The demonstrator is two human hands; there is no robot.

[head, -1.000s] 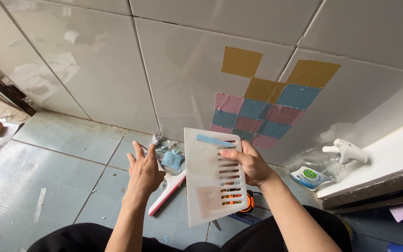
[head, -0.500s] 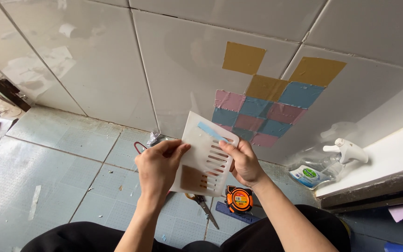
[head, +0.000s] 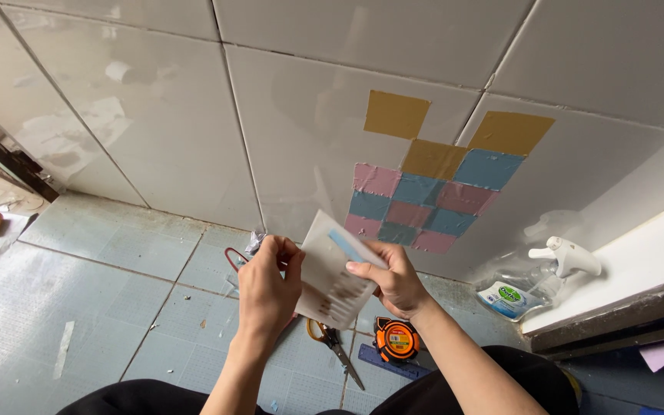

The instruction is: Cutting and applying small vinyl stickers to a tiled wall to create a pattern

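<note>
My left hand [head: 267, 288] and my right hand [head: 392, 277] both grip a white sheet of backing paper [head: 332, 273] that has a blue strip near its top and brownish marks lower down. The left hand pinches its left edge, the right hand holds its right side with the thumb across the front. The sheet is held up in front of the white tiled wall [head: 301, 115]. On the wall above and to the right is a patch of square stickers [head: 432, 184] in yellow, blue and pink.
On the grey tiled floor lie scissors [head: 333, 342], an orange tape measure [head: 396, 340], a blue ruler [head: 393, 363] and a red-handled tool [head: 234, 257]. A clear spray bottle [head: 536, 277] lies at the right by a white ledge [head: 616, 284]. Clutter sits at far left.
The sheet has been raised from low over the floor and tilted up. My left hand came off the floor and took hold of its left edge.
</note>
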